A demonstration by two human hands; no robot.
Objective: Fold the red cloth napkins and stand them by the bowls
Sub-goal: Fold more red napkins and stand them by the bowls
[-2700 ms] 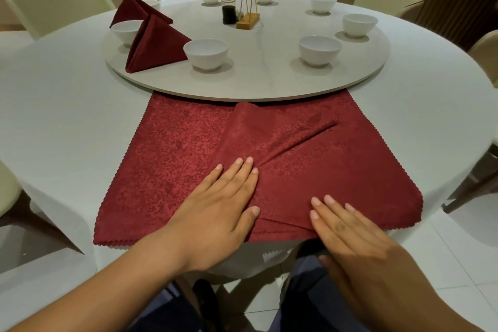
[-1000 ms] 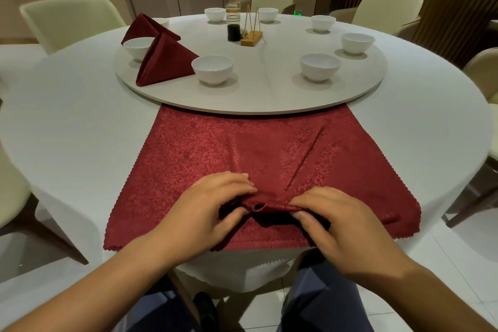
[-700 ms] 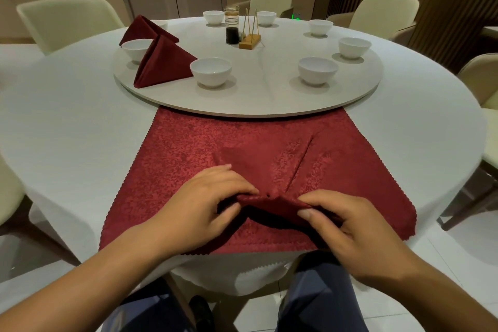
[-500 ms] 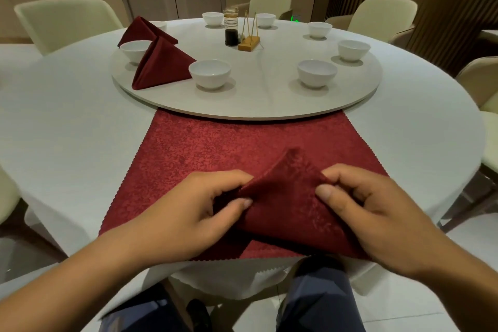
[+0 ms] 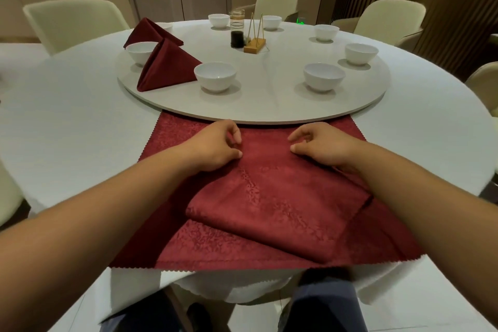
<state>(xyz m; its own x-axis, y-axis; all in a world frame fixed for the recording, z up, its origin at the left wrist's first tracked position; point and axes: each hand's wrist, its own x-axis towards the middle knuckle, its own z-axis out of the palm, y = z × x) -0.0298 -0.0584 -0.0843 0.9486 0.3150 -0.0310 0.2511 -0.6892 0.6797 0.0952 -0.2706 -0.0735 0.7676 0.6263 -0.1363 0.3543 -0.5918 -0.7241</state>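
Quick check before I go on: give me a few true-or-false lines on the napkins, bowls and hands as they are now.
1. Two folded dark red cloth napkins stand on the round pale turntable, at its left. True.
2. The flat-folded red napkin in front stands upright. False: it lies flat on the spread red cloth.
3. The left hand and right hand are on that napkin's far end, near the turntable's rim. True.
4. The white ceramic bowl at near right has a napkin beside it. False: none stands by it.
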